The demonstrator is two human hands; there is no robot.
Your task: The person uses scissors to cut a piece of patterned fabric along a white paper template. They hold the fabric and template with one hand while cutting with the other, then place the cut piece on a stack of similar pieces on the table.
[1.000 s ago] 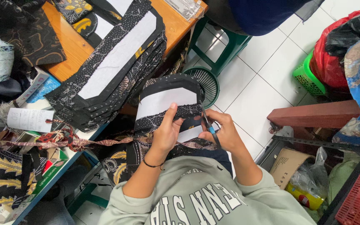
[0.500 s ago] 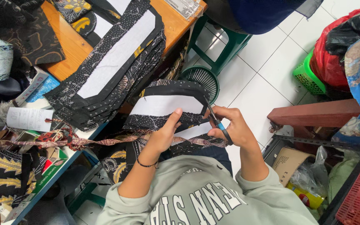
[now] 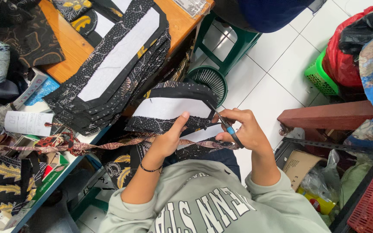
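A dark patterned fabric piece with a white centre panel is held at mid-frame, above the lap, and is being trimmed along its right edge. The left hand pinches its lower edge, thumb on top and fingers underneath. The right hand is closed through the handles of the scissors, whose blades meet the cloth at its right end; whether the blades are open or shut cannot be told.

The step in hand is judged to be cutting the piece to shape. The next move would call for the cloth to be kept taut and turned by the left hand so that the blades can follow the edge.

Counted: one piece in hand, one pair of scissors, and one stack of like pieces on the table at upper left, its number not countable. One long patterned strip trails from the table across the lap. One round green basket stands on the floor at upper centre.
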